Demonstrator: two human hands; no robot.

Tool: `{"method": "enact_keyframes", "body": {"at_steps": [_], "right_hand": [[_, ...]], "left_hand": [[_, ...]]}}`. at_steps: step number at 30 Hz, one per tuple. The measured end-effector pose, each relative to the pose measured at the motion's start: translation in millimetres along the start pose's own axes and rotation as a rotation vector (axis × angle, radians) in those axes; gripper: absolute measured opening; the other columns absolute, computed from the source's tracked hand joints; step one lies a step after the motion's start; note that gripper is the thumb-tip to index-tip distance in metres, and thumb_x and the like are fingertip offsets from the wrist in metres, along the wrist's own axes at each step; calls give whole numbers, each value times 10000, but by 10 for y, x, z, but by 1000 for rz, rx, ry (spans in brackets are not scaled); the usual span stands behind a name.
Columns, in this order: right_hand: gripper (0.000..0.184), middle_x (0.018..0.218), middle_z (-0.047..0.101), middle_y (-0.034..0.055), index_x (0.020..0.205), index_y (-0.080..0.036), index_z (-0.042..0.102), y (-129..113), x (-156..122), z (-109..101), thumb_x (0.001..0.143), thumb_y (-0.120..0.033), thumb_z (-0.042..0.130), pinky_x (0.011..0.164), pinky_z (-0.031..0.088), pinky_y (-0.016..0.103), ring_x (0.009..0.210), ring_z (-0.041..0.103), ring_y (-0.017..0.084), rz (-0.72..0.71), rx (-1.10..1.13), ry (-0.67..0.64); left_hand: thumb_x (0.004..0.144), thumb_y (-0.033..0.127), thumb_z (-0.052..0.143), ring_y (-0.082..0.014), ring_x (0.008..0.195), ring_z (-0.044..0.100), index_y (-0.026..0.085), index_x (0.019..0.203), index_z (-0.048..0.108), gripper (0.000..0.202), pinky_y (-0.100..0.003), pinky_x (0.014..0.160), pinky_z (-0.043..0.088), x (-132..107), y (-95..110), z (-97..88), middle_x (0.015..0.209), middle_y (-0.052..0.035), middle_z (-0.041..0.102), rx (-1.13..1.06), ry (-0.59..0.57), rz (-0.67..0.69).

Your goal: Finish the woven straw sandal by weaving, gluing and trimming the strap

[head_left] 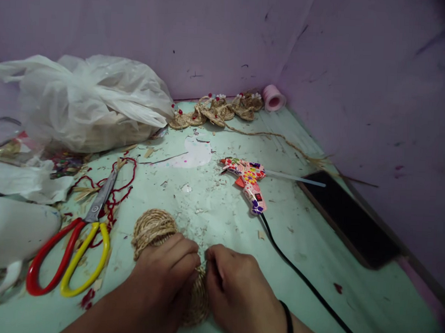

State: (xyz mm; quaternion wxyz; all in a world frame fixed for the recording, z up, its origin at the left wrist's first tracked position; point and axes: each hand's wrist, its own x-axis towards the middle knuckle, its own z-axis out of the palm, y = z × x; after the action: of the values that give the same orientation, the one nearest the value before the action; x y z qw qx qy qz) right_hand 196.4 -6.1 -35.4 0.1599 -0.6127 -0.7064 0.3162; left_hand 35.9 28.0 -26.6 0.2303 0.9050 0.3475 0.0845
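Low in the middle of the head view is a small slipper of coiled straw cord (152, 226), its rounded strap end pointing up and left. My left hand (164, 278) is closed over its middle, hiding much of it. Fingers curled, my right hand (236, 284) pinches at the slipper's right edge near the lower coil; whether a loose cord end sits between those fingertips is hidden. Beyond the hands lies a flower-patterned hot glue gun (249, 180) with a clear glue stick in its back. Scissors (88, 234) with red and yellow handles rest to the left.
Several beaded straw slippers (218, 110) line the wall beside a pink spool (274, 98). A stuffed plastic bag (95, 102) stands back left, a white cup (13, 232) in front. A phone (350, 220) lies right; the glue gun's black cord (295, 265) runs past my right hand.
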Motion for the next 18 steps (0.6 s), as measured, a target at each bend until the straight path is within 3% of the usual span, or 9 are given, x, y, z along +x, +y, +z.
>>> {"method": "enact_keyframes", "body": {"at_steps": [4,9,13,18], "right_hand": [[148,641,626,54,765,-149,535,15,16,5,745,-91,400,503,339,252,559,595,169,-17,-52,58],[181,535,564,30,775,-145,511,165,106,-126,804,-134,332,461,299,257,453,542,155,49,-140,292],[170,528,561,9,741,-164,512,177,119,-209,801,-158,353,473,273,259,437,513,136,-6,-163,270],[320,511,575,20,612,-175,544,132,91,-218,865,-262,368,483,276,269,439,514,140,-1,-171,228]], "left_hand": [[815,123,407,-177,787,506,183,880,543,162,-317,644,394,-2,8,-11,886,-51,567,18,11,-1],[812,114,412,-176,790,513,184,841,548,156,-318,668,411,1,9,-12,859,-46,568,-22,61,10],[804,94,411,-172,767,505,182,847,543,164,-310,649,407,-12,9,-12,840,-47,563,-36,61,22],[797,76,426,-156,698,483,173,872,510,149,-297,590,380,-1,2,-16,828,-48,555,-34,116,86]]}}
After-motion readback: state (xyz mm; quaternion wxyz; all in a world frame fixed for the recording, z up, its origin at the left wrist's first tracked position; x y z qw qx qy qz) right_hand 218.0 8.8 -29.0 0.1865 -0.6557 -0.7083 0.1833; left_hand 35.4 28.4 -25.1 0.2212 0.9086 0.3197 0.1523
